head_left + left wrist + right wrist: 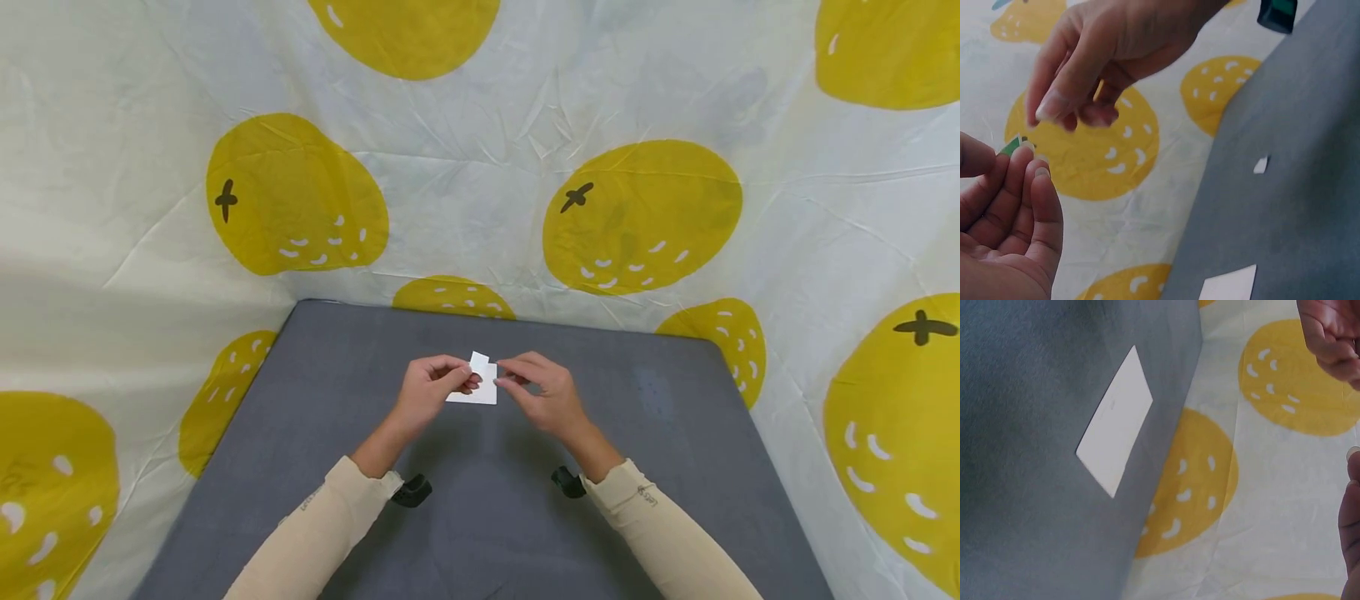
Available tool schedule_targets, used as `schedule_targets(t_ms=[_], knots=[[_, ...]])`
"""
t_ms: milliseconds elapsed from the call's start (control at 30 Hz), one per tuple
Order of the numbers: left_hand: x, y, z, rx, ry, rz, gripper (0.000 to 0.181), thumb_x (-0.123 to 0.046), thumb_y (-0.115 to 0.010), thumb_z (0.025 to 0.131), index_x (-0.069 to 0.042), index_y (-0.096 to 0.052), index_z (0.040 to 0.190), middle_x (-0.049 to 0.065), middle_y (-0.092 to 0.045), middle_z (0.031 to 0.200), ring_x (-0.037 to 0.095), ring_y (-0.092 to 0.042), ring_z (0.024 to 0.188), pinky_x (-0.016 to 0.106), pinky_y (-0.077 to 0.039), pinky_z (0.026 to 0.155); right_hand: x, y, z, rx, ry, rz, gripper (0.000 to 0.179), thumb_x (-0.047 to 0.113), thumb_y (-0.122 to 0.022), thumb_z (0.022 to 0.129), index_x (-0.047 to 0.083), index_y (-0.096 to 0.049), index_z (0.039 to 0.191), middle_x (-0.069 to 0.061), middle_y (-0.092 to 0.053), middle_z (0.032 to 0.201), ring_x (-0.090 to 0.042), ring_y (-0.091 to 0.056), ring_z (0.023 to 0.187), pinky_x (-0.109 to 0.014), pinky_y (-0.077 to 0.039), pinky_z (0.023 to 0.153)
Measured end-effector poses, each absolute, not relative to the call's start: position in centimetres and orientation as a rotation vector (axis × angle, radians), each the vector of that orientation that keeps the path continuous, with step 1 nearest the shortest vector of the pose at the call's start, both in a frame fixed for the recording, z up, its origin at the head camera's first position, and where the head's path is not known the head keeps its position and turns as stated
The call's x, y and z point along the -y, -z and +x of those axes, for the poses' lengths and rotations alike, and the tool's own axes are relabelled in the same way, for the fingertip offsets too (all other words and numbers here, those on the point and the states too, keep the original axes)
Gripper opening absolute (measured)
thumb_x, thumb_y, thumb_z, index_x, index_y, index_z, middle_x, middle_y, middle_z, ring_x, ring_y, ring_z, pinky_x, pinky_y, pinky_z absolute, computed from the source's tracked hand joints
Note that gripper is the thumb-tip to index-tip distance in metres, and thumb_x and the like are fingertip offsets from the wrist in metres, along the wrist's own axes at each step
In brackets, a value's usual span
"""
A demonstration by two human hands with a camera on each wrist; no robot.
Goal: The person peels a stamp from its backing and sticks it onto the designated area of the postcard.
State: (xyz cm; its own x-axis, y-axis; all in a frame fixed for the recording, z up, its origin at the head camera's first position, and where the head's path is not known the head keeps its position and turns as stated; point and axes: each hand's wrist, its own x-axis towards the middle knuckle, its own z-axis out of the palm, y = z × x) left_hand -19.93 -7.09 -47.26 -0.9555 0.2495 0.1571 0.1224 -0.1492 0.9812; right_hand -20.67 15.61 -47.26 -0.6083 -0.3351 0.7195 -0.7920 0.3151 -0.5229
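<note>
My left hand (431, 387) pinches a small white piece (478, 361), which stands up from the fingertips. In the left wrist view a green corner (1011, 146) shows between the thumb and fingers of that hand. Opposite it, my right hand (543, 392) has thumb and index finger bent toward each other with a gap between them, and nothing shows there. The right fingertips lie just right of the held piece in the head view. Below the hands a white rectangular sheet (1116, 422) lies on the grey table, partly covered by the left hand in the head view.
A smaller white scrap (1261, 165) lies on the table (360, 350), apart from the sheet. A pale cloth (465, 200) printed with yellow fruit hangs around the table's back and sides. Dark devices (412, 491) sit at both wrists.
</note>
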Motion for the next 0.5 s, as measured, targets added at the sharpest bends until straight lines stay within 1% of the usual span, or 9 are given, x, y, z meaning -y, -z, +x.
schedule_targets(t_ms=[67, 133, 200, 367, 433, 500], knots=[[6.8, 47.1, -19.9, -1.973, -2.276, 0.424, 0.024, -0.004, -0.066, 0.100, 0.019, -0.070, 0.105, 0.017, -0.078, 0.092, 0.009, -0.075, 0.079, 0.028, -0.064, 0.079, -15.4, 47.1, -20.7, 2.092, -1.223, 1.007, 0.033, -0.008, -0.088, 0.073, -0.002, -0.080, 0.105, -0.010, -0.075, 0.091, -0.018, -0.070, 0.072, -0.028, -0.061, 0.068], [6.5, 46.9, -19.9, -1.955, -2.276, 0.406, 0.024, -0.005, -0.066, 0.101, 0.019, -0.070, 0.106, 0.018, -0.078, 0.093, 0.009, -0.075, 0.080, 0.028, -0.064, 0.080, -15.3, 47.0, -20.8, 2.080, -1.196, 1.020, 0.033, -0.007, -0.088, 0.074, -0.001, -0.080, 0.106, -0.010, -0.075, 0.090, -0.018, -0.070, 0.071, -0.030, -0.061, 0.065], [6.2, 46.6, -20.0, -1.933, -2.278, 0.389, 0.025, -0.005, -0.065, 0.101, 0.019, -0.069, 0.107, 0.014, -0.078, 0.092, 0.009, -0.075, 0.080, 0.028, -0.064, 0.081, -15.3, 47.0, -20.9, 2.069, -1.167, 1.027, 0.032, -0.006, -0.088, 0.075, 0.001, -0.081, 0.105, -0.009, -0.075, 0.089, -0.017, -0.069, 0.070, -0.030, -0.060, 0.063], [5.7, 46.0, -20.0, -1.849, -2.302, 0.339, 0.028, -0.004, -0.063, 0.102, 0.023, -0.066, 0.109, -0.003, -0.077, 0.086, 0.009, -0.075, 0.079, 0.027, -0.064, 0.080, -15.4, 46.9, -21.4, 2.008, -1.153, 1.067, 0.029, -0.009, -0.087, 0.073, 0.001, -0.081, 0.100, -0.010, -0.075, 0.085, -0.016, -0.067, 0.067, -0.024, -0.056, 0.061], [5.5, 45.8, -20.0, -1.813, -2.312, 0.316, 0.029, -0.004, -0.062, 0.102, 0.023, -0.065, 0.109, -0.006, -0.077, 0.084, 0.009, -0.075, 0.079, 0.026, -0.064, 0.079, -15.4, 46.8, -21.6, 1.984, -1.163, 1.085, 0.029, -0.010, -0.087, 0.072, 0.001, -0.082, 0.099, -0.010, -0.075, 0.085, -0.016, -0.067, 0.066, -0.022, -0.054, 0.060], [5.4, 45.6, -20.1, -1.791, -2.315, 0.300, 0.030, -0.005, -0.062, 0.102, 0.024, -0.064, 0.109, -0.006, -0.077, 0.083, 0.009, -0.074, 0.078, 0.026, -0.064, 0.079, -15.5, 46.7, -21.7, 1.970, -1.172, 1.096, 0.029, -0.010, -0.087, 0.072, 0.001, -0.082, 0.098, -0.010, -0.075, 0.084, -0.017, -0.066, 0.066, -0.022, -0.054, 0.059]])
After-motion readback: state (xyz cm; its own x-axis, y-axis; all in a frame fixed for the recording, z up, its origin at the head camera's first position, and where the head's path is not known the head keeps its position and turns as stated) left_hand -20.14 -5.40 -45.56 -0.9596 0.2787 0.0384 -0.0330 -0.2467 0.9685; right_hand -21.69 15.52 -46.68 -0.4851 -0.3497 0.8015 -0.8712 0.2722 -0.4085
